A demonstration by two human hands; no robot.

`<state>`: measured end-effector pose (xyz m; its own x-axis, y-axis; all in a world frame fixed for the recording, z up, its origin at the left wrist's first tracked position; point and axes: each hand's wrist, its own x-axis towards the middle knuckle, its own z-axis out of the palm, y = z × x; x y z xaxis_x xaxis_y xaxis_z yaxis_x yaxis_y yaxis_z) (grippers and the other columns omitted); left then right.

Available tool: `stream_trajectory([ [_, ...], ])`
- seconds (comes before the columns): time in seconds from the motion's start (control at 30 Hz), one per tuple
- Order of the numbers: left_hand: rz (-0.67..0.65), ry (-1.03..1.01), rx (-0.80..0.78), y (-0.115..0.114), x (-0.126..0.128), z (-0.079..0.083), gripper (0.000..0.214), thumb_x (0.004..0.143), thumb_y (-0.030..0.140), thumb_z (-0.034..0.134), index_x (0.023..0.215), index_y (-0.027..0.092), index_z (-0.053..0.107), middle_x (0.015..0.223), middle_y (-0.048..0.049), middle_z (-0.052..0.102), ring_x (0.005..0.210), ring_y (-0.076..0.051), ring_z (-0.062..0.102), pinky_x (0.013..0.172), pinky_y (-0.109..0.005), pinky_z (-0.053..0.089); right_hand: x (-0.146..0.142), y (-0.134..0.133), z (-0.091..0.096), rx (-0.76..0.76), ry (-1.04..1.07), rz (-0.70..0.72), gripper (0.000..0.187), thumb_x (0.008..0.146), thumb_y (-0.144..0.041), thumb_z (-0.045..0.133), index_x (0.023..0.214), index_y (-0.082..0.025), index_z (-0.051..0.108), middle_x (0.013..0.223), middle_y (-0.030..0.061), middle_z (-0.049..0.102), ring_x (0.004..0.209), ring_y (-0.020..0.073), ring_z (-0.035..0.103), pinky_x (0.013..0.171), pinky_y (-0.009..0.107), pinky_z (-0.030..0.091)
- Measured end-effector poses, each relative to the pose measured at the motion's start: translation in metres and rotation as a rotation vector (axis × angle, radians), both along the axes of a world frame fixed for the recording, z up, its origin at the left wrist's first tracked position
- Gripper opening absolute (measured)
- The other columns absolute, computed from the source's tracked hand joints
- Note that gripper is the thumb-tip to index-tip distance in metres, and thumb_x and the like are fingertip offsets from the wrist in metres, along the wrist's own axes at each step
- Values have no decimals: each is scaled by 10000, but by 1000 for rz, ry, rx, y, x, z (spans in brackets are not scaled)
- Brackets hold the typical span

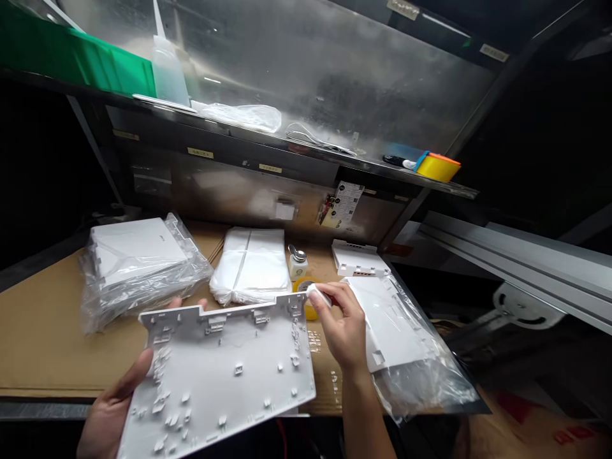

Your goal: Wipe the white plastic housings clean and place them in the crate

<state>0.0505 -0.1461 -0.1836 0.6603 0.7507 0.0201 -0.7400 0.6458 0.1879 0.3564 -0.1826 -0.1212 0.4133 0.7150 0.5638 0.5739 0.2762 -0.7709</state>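
My left hand (115, 405) grips the left side of a white plastic housing shell (224, 395), thumb on the near face and fingertips showing behind its far edge. The shell is tilted with its inner side toward me, showing small clips and posts. At the shell's far right corner, my right hand (347, 325) pinches a small white piece, which looks like a folded wipe (316, 294), against the edge. Behind that hand stands a roll of yellow tape (310, 311), partly hidden. A small pump bottle (298, 262) with a metal lid sits just beyond.
Bagged white shells (138, 255) lie at the left on cardboard (43, 325). A stack of clear bags (251, 264) sits mid-table. At the right are a white shell (396, 325) on plastic and another white part (358, 258). A metal shelf (287, 150) spans above, holding a squeeze bottle (169, 73).
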Motion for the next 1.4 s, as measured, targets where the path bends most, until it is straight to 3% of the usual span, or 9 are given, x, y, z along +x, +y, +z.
stream_trajectory([
  [0.13, 46, -60, 96, -3, 15, 5, 456, 1063, 461, 298, 1492, 470, 453, 1481, 72, 575, 1463, -264, 377, 1261, -484, 188, 8, 0, -2, 27, 0, -93, 127, 929, -330, 693, 971, -228, 756, 957, 41, 696, 897, 198, 641, 778, 332, 504],
  [0.3, 154, 260, 82, -12, 43, 25, 553, 1002, 92, 474, 1433, 428, 556, 1337, 16, 710, 1292, -280, 602, 1225, -486, 342, -32, -9, 25, 206, -93, -39, 108, 912, -251, 715, 1019, -244, 730, 990, 36, 679, 944, 205, 642, 836, 354, 530],
  [0.43, 275, 396, 60, -27, 81, 58, 739, 922, 99, 662, 1516, 466, 423, 1460, 21, 629, 1364, -278, 552, 1201, -420, 406, -79, -13, 48, 277, -185, 112, 195, 903, -162, 699, 1077, -251, 707, 999, 36, 658, 944, 182, 650, 823, 313, 552],
  [0.53, 293, 390, 60, -37, 100, 73, 647, 903, 149, 715, 1444, 458, 537, 1518, 57, 574, 1439, -262, 471, 1203, -342, 393, -89, -9, 51, 305, -186, 159, 219, 898, -131, 684, 1086, -242, 702, 1004, 38, 653, 960, 176, 656, 855, 303, 557],
  [0.7, 293, 404, 57, -41, 108, 76, 552, 881, 156, 742, 1356, 414, 632, 1565, 63, 523, 1475, -268, 424, 1224, -333, 357, -78, -8, 47, 270, -159, 62, 157, 908, -147, 686, 1020, -253, 716, 955, 16, 641, 857, 150, 641, 782, 282, 539],
  [0.9, 205, 397, 10, -38, 107, 72, 788, 905, 154, 716, 1541, 468, 374, 1527, 13, 572, 1358, -279, 565, 1199, -378, 409, -73, -3, 44, 265, -194, 82, 144, 917, -177, 686, 1038, -247, 726, 976, 30, 656, 890, 165, 641, 805, 308, 538],
  [1.13, 223, 467, -76, -12, 60, 71, 847, 946, 156, 647, 1626, 330, 174, 1383, -146, 678, 1166, -355, 696, 1091, -551, 510, 26, 41, -21, 47, -77, -294, 364, 923, -518, 632, 1047, -193, 740, 1072, 102, 717, 966, 241, 642, 826, 383, 520],
  [1.3, -36, 197, 51, 2, 22, 74, 650, 980, 374, 584, 1565, 168, 391, 1389, -208, 658, 1245, -433, 634, 1119, -627, 436, 66, 70, -88, -262, -159, -250, 513, 725, -684, 672, 836, -200, 802, 892, 141, 752, 928, 350, 595, 881, 515, 443],
  [1.4, -80, 124, 126, 1, 12, 74, 618, 1000, 484, 507, 1517, 146, 473, 1371, -209, 670, 1275, -431, 614, 1142, -623, 400, 66, 75, -99, -345, -200, -249, 652, 698, -767, 620, 937, -194, 819, 995, 175, 765, 1023, 416, 569, 931, 577, 405],
])
